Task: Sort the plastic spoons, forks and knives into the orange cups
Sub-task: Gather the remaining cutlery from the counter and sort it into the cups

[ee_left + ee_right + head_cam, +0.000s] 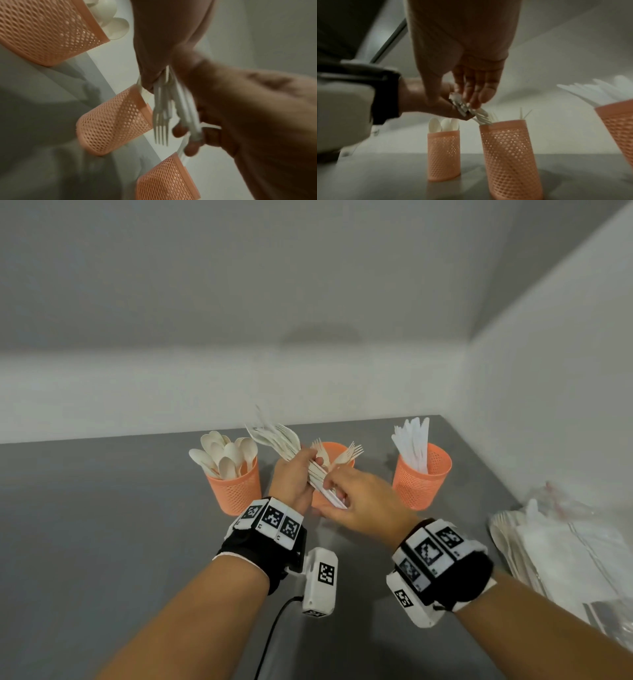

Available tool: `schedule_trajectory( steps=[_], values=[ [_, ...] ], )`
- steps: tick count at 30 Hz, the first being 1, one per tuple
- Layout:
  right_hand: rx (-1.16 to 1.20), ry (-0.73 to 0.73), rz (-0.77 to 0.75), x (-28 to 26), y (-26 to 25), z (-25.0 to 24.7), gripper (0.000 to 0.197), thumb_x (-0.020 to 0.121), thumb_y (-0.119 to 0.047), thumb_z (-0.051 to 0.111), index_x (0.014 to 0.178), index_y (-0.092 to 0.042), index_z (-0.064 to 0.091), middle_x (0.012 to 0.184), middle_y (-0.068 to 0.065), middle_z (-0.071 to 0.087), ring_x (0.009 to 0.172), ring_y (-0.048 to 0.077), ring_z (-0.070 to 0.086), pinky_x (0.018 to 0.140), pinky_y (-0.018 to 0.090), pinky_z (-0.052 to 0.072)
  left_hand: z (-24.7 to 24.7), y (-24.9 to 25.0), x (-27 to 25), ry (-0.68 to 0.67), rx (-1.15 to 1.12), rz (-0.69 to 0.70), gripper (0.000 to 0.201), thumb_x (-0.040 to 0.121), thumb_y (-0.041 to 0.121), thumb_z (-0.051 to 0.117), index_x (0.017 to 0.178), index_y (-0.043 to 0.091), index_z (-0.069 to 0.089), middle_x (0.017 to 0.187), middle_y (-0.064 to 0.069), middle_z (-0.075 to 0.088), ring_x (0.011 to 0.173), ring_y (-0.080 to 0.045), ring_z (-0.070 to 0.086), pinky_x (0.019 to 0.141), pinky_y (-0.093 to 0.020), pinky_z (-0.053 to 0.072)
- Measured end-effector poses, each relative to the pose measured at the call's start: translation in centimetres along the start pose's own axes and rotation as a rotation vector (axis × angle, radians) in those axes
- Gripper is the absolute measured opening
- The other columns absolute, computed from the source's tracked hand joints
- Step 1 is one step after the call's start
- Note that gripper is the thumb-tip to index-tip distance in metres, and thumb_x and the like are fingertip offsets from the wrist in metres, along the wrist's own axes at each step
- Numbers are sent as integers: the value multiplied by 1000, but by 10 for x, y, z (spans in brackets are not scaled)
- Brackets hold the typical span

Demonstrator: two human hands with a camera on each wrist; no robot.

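Three orange mesh cups stand in a row on the grey table: the spoon cup (234,491) (42,31) (443,155) on the left, the fork cup (337,447) (111,124) (508,155) in the middle, and the knife cup (421,481) (164,180) (618,128) on the right. My left hand (306,470) (154,75) grips a bundle of white cutlery (274,436) (161,121) (471,112) in front of the fork cup, its heads fanned up and left. My right hand (330,491) (462,102) pinches the handle ends of that bundle.
A clear plastic bag (565,542) with more white cutlery lies at the table's right edge. White walls close off the back and the right side. A black cable (274,631) hangs from the left wrist camera.
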State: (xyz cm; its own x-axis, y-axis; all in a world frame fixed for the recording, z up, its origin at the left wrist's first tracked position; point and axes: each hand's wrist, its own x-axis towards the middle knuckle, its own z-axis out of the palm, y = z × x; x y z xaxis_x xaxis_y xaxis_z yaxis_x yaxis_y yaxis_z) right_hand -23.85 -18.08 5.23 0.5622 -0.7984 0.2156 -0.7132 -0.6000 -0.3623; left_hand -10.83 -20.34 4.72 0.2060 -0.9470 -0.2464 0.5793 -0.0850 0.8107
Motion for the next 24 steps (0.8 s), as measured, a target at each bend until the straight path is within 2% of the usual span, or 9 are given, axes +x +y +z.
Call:
schedule_trajectory(
  steps=[2, 4, 6, 8, 10, 12, 15, 21, 24],
  values=[
    [-164, -20, 29, 4, -8, 5, 36, 88, -33, 56, 116, -12, 48, 110, 6, 56, 91, 27, 59, 72, 36, 45, -1, 1, -1, 49, -21, -26, 22, 87, -2, 48, 67, 8, 48, 58, -5, 47, 40, -9, 52, 43, -17, 45],
    [-179, -33, 44, 9, -14, 8, 36, 93, -23, 46, 126, -9, 41, 117, 12, 56, 96, 32, 60, 74, 39, 47, -3, 2, -3, 55, -19, -46, 21, 85, -1, 50, 66, 7, 50, 63, -6, 49, 42, -10, 54, 44, -18, 47],
    [-155, -56, 68, 11, -16, 10, 36, 96, -17, 40, 131, -7, 38, 115, 15, 58, 97, 34, 60, 75, 40, 47, -3, 6, -5, 50, -35, -43, 19, 84, -3, 51, 67, 6, 52, 63, -7, 50, 45, -11, 56, 45, -19, 48],
    [-125, -83, 100, 10, -15, 9, 33, 96, -14, 37, 128, -7, 40, 112, 17, 61, 95, 35, 59, 72, 39, 44, -4, 12, -6, 44, -73, -41, 24, 84, -7, 46, 65, 7, 48, 61, -6, 47, 40, -9, 54, 43, -17, 47],
    [-58, -124, 125, 6, -13, 5, 31, 96, -13, 36, 126, -6, 40, 105, 15, 61, 86, 32, 57, 67, 35, 38, -4, 17, -6, 63, -91, -34, 23, 83, -9, 45, 67, 8, 46, 62, -7, 45, 37, -9, 54, 43, -18, 48],
    [12, -179, 157, 1, -9, 1, 29, 97, -13, 35, 124, -6, 40, 100, 12, 59, 83, 27, 55, 68, 32, 35, -5, 18, -6, 89, -80, -44, 21, 82, -8, 46, 68, 8, 45, 63, -7, 45, 37, -9, 54, 47, -21, 49],
    [50, -255, 201, -1, -1, -4, 29, 98, -14, 36, 125, -5, 41, 110, 17, 61, 96, 31, 59, 74, 32, 40, -4, 17, -6, 109, -84, -41, 27, 86, -5, 47, 62, 7, 45, 56, -6, 47, 37, -10, 52, 57, -30, 46],
    [196, -239, 233, 2, -3, 2, 30, 98, -20, 37, 126, -6, 40, 110, 18, 61, 85, 23, 54, 72, 32, 39, 2, 14, -8, 135, -109, -7, 25, 87, -7, 46, 66, 7, 45, 43, -1, 49, 36, -8, 53, 53, -28, 47],
    [121, -252, 215, -3, 6, -2, 33, 99, -18, 34, 130, -7, 37, 109, 19, 61, 85, 23, 53, 73, 32, 38, 1, 17, -6, 139, -121, -34, 25, 86, -6, 46, 64, 6, 47, 50, -4, 51, 39, -10, 54, 51, -26, 48]
  ],
)
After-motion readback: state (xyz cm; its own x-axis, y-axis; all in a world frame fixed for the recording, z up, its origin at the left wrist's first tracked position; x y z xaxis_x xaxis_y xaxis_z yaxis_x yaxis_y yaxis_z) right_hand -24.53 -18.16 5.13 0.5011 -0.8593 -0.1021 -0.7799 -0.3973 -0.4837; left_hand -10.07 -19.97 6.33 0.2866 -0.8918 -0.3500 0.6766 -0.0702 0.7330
